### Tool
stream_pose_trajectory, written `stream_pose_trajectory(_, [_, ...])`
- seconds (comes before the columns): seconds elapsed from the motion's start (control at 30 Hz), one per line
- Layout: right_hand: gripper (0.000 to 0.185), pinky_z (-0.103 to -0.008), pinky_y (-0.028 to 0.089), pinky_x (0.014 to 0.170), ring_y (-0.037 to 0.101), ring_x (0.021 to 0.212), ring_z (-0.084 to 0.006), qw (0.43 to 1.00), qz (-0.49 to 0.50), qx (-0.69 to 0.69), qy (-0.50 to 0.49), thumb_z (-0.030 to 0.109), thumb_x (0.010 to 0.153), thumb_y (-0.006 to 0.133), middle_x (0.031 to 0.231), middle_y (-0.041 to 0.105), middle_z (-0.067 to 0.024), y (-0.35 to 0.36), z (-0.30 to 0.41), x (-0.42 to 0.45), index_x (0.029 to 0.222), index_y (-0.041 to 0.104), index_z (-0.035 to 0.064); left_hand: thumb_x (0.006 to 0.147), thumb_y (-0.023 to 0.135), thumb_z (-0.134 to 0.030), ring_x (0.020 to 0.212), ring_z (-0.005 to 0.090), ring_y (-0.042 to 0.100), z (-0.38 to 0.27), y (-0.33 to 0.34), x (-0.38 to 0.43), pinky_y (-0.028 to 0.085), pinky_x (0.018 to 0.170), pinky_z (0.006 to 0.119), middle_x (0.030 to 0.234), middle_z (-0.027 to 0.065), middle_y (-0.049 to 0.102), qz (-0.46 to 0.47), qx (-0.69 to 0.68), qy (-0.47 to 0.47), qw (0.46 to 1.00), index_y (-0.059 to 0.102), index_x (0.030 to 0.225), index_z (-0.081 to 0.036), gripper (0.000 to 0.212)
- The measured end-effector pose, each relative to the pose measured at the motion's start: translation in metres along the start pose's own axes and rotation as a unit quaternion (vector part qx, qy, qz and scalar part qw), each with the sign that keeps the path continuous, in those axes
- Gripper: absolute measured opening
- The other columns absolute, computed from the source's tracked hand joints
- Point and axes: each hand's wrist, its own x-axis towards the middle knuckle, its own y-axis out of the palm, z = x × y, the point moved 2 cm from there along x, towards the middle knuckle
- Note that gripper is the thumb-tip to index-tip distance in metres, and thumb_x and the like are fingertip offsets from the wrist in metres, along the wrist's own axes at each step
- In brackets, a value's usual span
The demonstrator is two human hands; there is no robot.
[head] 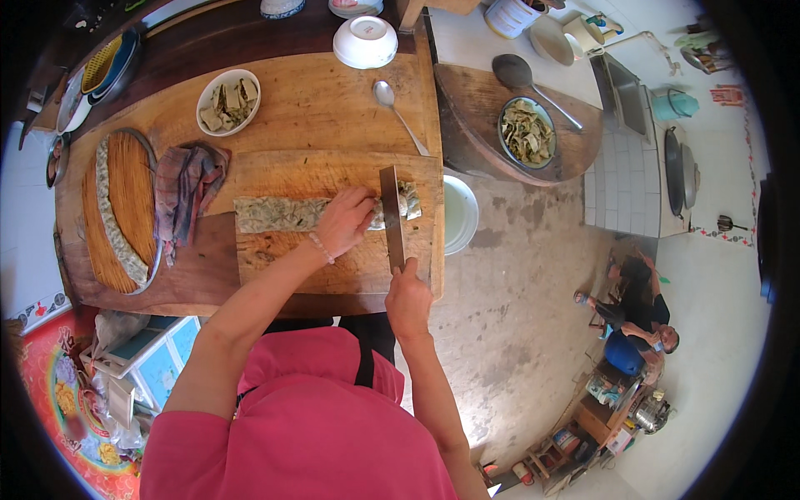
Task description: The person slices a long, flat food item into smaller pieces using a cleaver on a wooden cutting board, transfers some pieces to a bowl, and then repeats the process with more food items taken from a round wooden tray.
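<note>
A long, flattened stuffed dough roll (284,214), pale with dark flecks of filling, lies across a wooden cutting board (300,269). My left hand (345,219) holds it down with bent fingers near its right part. My right hand (409,300) grips the handle of a cleaver (391,215). Its broad blade stands across the roll, just right of my left fingertips. Beyond the blade, at the roll's right end, lies a cut piece (410,201) with green filling showing. The blade hides part of the roll there.
Left of the board are a checked cloth (187,181) and a round board (131,206) bearing another roll (111,209). Behind stand a bowl of cut pieces (229,103), a spoon (394,103) and an upturned bowl (365,42). A white bucket (459,215) stands right; a person (640,312) sits farther off.
</note>
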Motion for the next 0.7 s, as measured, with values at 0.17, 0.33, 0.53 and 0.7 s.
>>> stream_pose_trajectory(0.17, [0.016,-0.0548,0.044,0.055,0.058,0.062,-0.0462,0.999,0.031,-0.005,0.04,0.014,0.092,0.049,0.062,0.058,-0.0263,0.009,0.005,0.0,0.094,0.039,0.0019,0.07,0.064,-0.001,0.093,0.0329,0.051,0.002,0.007,0.0,0.043,0.08,0.04,0.096,0.0132,0.054,0.013,0.013,-0.004,1.0,0.059,0.091,0.0,0.021])
stream_pose_trajectory(0.33, [0.019,-0.0554,0.044,0.057,0.058,0.063,-0.047,0.994,0.068,0.005,0.084,0.016,0.093,0.048,0.065,0.059,-0.0273,0.023,0.004,0.007,0.095,0.038,0.0007,0.068,0.064,-0.002,0.089,0.0328,0.049,0.006,0.012,-0.001,0.042,0.078,0.04,0.091,0.0128,0.052,0.019,0.009,-0.002,1.0,0.06,0.088,0.0,0.02])
stream_pose_trajectory(0.53, [0.019,-0.0507,0.048,0.056,0.061,0.063,-0.0432,0.996,0.055,-0.029,0.068,0.01,0.089,0.049,0.066,0.061,-0.0237,0.033,0.013,0.034,0.098,0.037,-0.0019,0.069,0.062,-0.002,0.091,0.0317,0.048,0.01,0.012,-0.002,0.041,0.08,0.039,0.091,0.0127,0.051,0.072,0.016,0.012,0.997,0.06,0.086,0.0,0.017])
stream_pose_trajectory(0.7, [0.016,-0.0506,0.046,0.051,0.06,0.059,-0.0422,1.0,-0.013,0.017,0.02,0.013,0.092,0.048,0.065,0.06,-0.0236,0.027,0.006,0.03,0.097,0.039,0.001,0.071,0.061,-0.001,0.091,0.032,0.052,0.008,0.005,0.001,0.044,0.08,0.039,0.095,0.0127,0.054,0.026,-0.014,0.01,1.0,0.061,0.088,0.0,0.018])
